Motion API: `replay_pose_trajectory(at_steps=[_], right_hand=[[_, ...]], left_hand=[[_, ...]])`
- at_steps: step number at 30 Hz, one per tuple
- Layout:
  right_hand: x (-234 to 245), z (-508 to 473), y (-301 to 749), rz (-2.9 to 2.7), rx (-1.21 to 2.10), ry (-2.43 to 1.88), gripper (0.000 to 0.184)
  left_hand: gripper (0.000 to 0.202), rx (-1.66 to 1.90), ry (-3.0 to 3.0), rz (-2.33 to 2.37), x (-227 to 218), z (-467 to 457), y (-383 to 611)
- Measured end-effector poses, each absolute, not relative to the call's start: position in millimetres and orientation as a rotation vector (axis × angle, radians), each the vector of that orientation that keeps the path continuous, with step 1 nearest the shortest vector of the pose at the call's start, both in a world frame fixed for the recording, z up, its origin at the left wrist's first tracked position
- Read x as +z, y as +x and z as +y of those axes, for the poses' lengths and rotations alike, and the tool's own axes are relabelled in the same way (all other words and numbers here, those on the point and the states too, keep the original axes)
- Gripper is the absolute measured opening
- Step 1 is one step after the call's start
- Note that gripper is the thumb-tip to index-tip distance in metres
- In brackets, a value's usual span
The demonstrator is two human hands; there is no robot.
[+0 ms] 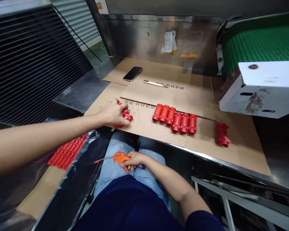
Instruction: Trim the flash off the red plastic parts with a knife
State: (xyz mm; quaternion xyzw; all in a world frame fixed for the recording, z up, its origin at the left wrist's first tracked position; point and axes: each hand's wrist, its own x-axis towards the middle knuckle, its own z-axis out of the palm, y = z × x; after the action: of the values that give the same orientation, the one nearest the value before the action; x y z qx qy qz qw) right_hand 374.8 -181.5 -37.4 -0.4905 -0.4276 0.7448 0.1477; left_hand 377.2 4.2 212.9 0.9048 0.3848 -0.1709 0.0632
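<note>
My left hand [113, 113] is closed over a few red tubular parts [126, 115] at the near left edge of the cardboard. The palm and fingers hide much of them, so how many there are I cannot tell. Low over my lap, my right hand [134, 159] grips an orange air blow gun [119, 158], its thin nozzle pointing left. To the right of my left hand, several red tubes [173, 119] lie side by side in a stepped row. Farther right a single red part with side lugs [223, 135] stands apart.
Flat cardboard [144, 93] covers the steel bench. A phone [133, 73] and a white cutter-like tool [155, 84] lie farther back. A green conveyor [262, 38] with a white metal end overhangs at right. More red tubes [68, 150] fill a plastic-lined box at lower left.
</note>
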Motion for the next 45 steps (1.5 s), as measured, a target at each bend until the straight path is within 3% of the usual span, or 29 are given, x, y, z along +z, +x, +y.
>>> replay_pose_trajectory(at_steps=[6, 11, 18, 22, 26, 29, 34, 36, 39, 45], right_hand=[[-46, -183, 368, -1.066, 2.088, -1.516, 0.039], [-52, -183, 364, -0.967, 2.116, -1.502, 0.038], [-36, -168, 369, -0.893, 2.280, -1.379, 0.031], [1, -182, 386, -0.899, 2.208, -1.237, 0.017], [51, -215, 395, -1.012, 2.112, -1.135, 0.024], [92, -233, 396, -1.166, 1.940, -1.186, 0.017], [166, -221, 396, -1.658, 1.166, -1.285, 0.013], [192, -210, 390, -1.722, 1.039, -1.327, 0.022], [219, -197, 377, -1.765, 1.032, -1.406, 0.038], [248, -182, 350, -1.825, 1.113, -1.442, 0.040]], left_hand=[[0.125, -0.582, 2.705, 1.116, 212, 14, 364], [0.116, -0.554, 2.651, 1.106, 204, 19, 366], [0.088, -0.087, 2.327, 1.151, 201, 21, 364], [0.087, 0.136, 2.030, 1.008, 225, 31, 319], [0.092, 0.482, 1.447, 0.773, 233, 21, 227], [0.092, 0.717, 0.993, 0.564, 220, 2, 163], [0.089, 0.895, 0.886, 0.634, 198, -10, 93], [0.090, 0.925, 0.913, 0.700, 191, -9, 72], [0.092, 0.946, 1.014, 0.778, 181, -7, 45], [0.095, 0.974, 1.065, 0.798, 162, -7, 19]])
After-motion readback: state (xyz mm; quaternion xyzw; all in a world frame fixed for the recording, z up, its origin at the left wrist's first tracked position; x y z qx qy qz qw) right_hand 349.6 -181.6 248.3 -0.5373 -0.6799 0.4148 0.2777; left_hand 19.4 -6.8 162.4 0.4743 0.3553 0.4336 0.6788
